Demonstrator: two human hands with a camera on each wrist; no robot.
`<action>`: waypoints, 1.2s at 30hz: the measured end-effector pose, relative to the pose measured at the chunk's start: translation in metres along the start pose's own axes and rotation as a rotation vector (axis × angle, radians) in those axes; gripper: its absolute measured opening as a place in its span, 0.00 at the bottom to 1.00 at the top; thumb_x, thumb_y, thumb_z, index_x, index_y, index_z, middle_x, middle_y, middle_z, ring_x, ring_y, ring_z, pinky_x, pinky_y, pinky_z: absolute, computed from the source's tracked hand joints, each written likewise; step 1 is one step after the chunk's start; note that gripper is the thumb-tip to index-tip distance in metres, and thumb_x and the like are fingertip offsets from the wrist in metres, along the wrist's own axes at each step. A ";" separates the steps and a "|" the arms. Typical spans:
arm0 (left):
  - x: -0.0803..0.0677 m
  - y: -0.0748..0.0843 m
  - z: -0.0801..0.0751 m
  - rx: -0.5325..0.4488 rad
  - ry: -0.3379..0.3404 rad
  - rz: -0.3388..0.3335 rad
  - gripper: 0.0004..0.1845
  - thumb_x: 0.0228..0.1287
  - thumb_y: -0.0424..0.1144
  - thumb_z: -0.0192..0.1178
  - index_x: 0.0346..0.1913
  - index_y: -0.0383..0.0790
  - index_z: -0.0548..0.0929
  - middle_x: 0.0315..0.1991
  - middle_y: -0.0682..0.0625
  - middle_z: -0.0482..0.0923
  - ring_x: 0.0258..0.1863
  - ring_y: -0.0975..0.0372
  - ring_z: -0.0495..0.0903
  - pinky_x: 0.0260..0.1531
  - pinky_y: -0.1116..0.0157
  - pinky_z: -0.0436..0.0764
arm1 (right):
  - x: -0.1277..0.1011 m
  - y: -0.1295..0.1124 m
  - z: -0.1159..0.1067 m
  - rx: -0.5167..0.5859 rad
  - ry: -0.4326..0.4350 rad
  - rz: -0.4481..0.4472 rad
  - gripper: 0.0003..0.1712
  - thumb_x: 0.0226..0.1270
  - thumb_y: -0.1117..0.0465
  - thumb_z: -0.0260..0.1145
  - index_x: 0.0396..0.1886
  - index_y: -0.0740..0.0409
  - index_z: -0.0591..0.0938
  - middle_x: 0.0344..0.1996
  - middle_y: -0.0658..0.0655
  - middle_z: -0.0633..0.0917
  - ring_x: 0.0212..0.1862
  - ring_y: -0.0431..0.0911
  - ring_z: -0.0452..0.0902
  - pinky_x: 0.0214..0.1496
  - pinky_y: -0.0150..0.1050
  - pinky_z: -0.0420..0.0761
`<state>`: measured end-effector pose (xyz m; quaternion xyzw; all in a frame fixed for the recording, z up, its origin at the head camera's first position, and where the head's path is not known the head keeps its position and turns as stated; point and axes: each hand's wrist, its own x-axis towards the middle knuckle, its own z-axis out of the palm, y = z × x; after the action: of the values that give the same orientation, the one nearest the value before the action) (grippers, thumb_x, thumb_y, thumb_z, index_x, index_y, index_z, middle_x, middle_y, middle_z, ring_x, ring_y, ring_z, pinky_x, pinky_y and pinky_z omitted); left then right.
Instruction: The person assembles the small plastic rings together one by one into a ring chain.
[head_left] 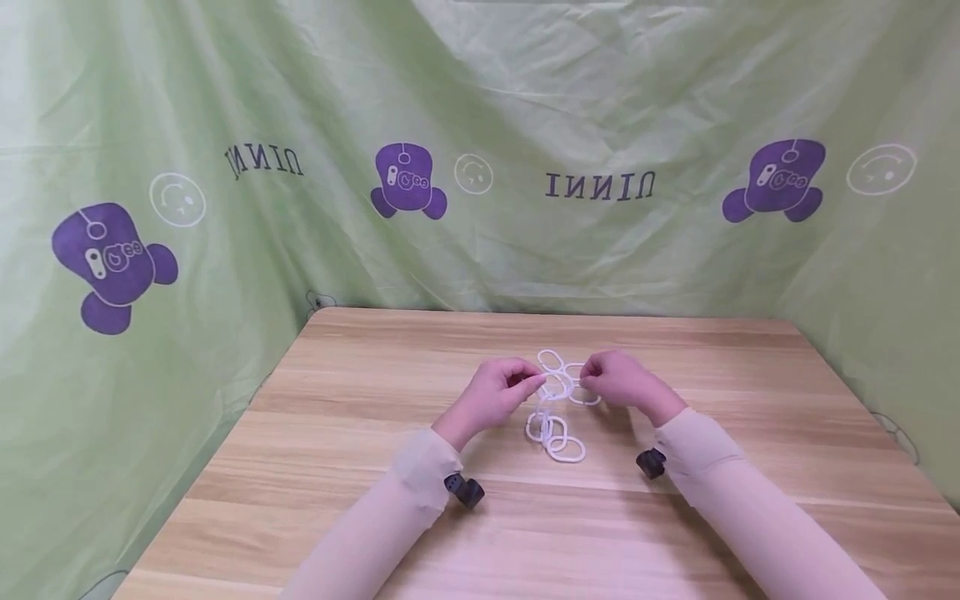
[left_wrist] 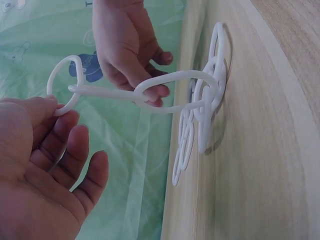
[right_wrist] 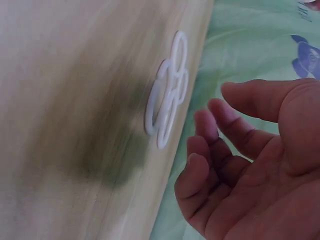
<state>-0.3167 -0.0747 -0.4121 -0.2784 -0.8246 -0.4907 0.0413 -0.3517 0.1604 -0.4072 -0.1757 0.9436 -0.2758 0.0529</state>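
Observation:
My left hand [head_left: 495,392] pinches a white oval plastic link [left_wrist: 79,70] between thumb and index finger, raised above the table. From it hangs a short chain: a second link [left_wrist: 107,93], then a third link [left_wrist: 165,76], whose lower end meets joined links [head_left: 566,458] resting on the wood. My right hand [head_left: 622,383] hovers just over a separate group of white links [head_left: 585,403] lying flat farther back. Its fingers bend loosely with nothing between them, and in the right wrist view they are apart from those links [right_wrist: 166,122].
The wooden table [head_left: 337,467] reaches back to a green curtain [head_left: 480,258] with purple prints. A black wrist camera [head_left: 465,492] sits on the left sleeve, and another black camera [head_left: 651,463] on the right.

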 end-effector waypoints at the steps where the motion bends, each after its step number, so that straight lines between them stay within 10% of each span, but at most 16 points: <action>1: 0.000 0.000 0.000 -0.002 -0.002 -0.002 0.08 0.61 0.45 0.59 0.36 0.46 0.83 0.27 0.51 0.79 0.24 0.65 0.73 0.24 0.69 0.74 | 0.002 0.001 0.000 -0.028 -0.019 0.004 0.07 0.56 0.60 0.62 0.32 0.58 0.80 0.27 0.52 0.79 0.30 0.45 0.73 0.34 0.41 0.73; 19: 0.001 0.002 0.005 0.020 -0.014 0.016 0.07 0.61 0.45 0.60 0.35 0.46 0.84 0.25 0.58 0.77 0.23 0.66 0.73 0.24 0.69 0.74 | 0.004 0.002 0.019 -0.121 -0.224 0.034 0.07 0.56 0.63 0.63 0.21 0.56 0.76 0.18 0.51 0.76 0.22 0.44 0.70 0.25 0.37 0.71; 36: 0.001 -0.004 0.003 0.018 -0.001 0.021 0.07 0.61 0.45 0.59 0.35 0.46 0.83 0.25 0.57 0.77 0.24 0.62 0.73 0.24 0.68 0.74 | -0.026 -0.012 0.001 0.237 0.003 -0.116 0.08 0.62 0.61 0.61 0.39 0.59 0.79 0.30 0.53 0.80 0.33 0.45 0.74 0.35 0.40 0.74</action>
<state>-0.3188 -0.0735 -0.4164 -0.2870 -0.8261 -0.4824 0.0486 -0.3234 0.1598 -0.4011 -0.2220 0.8927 -0.3883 0.0558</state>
